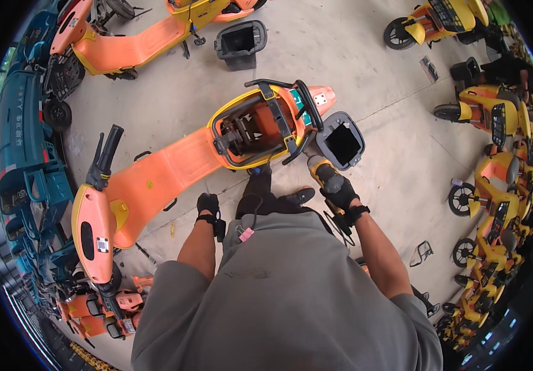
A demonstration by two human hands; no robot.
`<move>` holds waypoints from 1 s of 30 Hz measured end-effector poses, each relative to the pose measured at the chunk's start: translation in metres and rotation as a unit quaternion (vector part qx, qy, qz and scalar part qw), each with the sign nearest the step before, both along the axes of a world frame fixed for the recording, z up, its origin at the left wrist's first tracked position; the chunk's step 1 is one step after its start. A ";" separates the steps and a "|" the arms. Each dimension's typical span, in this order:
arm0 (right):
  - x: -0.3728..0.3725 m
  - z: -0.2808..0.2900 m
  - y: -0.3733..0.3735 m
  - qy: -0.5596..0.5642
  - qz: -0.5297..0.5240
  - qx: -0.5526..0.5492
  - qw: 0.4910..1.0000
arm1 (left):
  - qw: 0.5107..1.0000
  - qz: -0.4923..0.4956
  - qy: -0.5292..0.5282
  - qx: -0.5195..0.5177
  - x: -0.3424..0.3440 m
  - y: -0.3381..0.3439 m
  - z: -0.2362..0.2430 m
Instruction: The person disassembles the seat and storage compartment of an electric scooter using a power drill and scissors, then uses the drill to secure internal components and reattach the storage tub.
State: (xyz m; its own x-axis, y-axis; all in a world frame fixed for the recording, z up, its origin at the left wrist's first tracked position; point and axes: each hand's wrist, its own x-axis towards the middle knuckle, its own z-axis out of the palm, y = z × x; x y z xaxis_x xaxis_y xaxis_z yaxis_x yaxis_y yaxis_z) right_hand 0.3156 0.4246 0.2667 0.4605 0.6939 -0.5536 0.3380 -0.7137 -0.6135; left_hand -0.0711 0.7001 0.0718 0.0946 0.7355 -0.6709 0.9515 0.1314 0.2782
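My right hand (342,195), in a black glove, is wrapped round the grip of a yellow and black power drill (323,171). The drill points forward, beside the rear of an orange and yellow electric scooter (170,162) and near a dark grey plastic bin (358,137) on the floor. The scooter stands across in front of me, and its seat compartment (272,123) lies uncovered, with dark parts inside. My left hand (207,203), also gloved in black, hangs by my left side, apart from the scooter. How its fingers are set cannot be made out.
Another orange and yellow scooter (136,46) stands at the far left, beside a second grey bin (240,44). Yellow scooters (501,114) line the right side. Teal vehicles (25,123) fill the left edge. A small black frame (422,252) lies on the floor to the right.
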 end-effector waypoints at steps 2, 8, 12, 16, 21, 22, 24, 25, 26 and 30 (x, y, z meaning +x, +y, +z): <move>0.008 0.007 0.043 -0.044 0.047 0.095 0.993 | 0.997 0.044 -0.057 -0.003 0.035 0.006 0.019; 0.030 0.020 0.160 0.101 -0.075 0.023 0.992 | 0.980 0.092 -0.162 0.066 0.098 0.053 0.025; 0.050 0.012 0.202 0.141 -0.146 -0.014 0.979 | 0.970 0.144 -0.193 0.024 0.139 0.076 0.049; 0.068 -0.034 0.208 0.115 -0.081 0.050 0.989 | 0.976 0.073 -0.171 0.112 0.142 0.080 0.024; 0.061 -0.027 0.216 0.192 -0.237 -0.004 0.952 | 0.984 0.073 -0.162 -0.012 0.160 0.080 0.048; 0.060 -0.027 0.216 0.190 -0.240 -0.007 0.952 | 0.988 0.056 -0.140 -0.017 0.166 0.083 0.062; 0.057 -0.027 0.215 0.205 -0.229 0.036 0.951 | 0.990 0.050 -0.131 -0.017 0.172 0.085 0.075; 0.056 -0.027 0.215 0.203 -0.230 0.034 0.951 | 0.991 0.046 -0.123 -0.012 0.174 0.085 0.077; 0.055 -0.028 0.215 0.203 -0.236 0.018 0.950 | 0.991 0.045 -0.124 -0.013 0.174 0.085 0.077; 0.056 -0.037 0.211 0.192 -0.239 -0.003 0.952 | 0.990 0.057 -0.129 -0.008 0.171 0.085 0.074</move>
State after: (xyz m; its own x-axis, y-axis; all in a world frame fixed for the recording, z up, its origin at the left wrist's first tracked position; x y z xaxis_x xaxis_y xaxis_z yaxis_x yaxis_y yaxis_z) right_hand 0.3718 0.6352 0.2296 0.4863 0.4520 -0.7478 -0.2745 -0.7334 -0.6219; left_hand 0.1002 0.7850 0.1457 0.1814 0.7412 -0.6463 0.8275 0.2401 0.5075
